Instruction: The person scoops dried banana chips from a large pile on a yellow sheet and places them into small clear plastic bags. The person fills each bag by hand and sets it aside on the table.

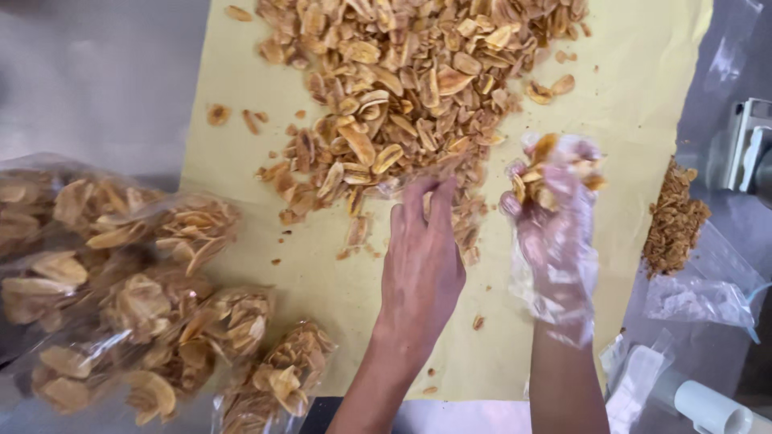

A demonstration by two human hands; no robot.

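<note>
1. I look down from the head camera at a yellow paper sheet (322,281) that covers the middle of a grey table (96,72).
2. A big pile of fried banana chips (402,72) lies on the upper part of the sheet, and it spreads down toward both hands.
3. My left hand (420,265) is bare and lies flat with the palm down on the sheet. Its fingers (418,205) are stretched out and a little spread, and they hold nothing. The fingertips touch the lower edge of the pile, so the chips are directly in front of this hand.
4. My right hand (553,229) wears a thin clear plastic glove and is raised just to the right of the left hand. It is closed around a handful of chips (547,173), which stick out at the top of the fist.
5. The pile is up and to the left of the right hand, near but not touching it.
6. On the left of the table lie several clear bags filled with chips (137,297), well apart from the hands.
7. On the right, beside the edge of the sheet, I see a small heap of brown crumbs (674,221) and an empty clear bag (700,297).
</note>
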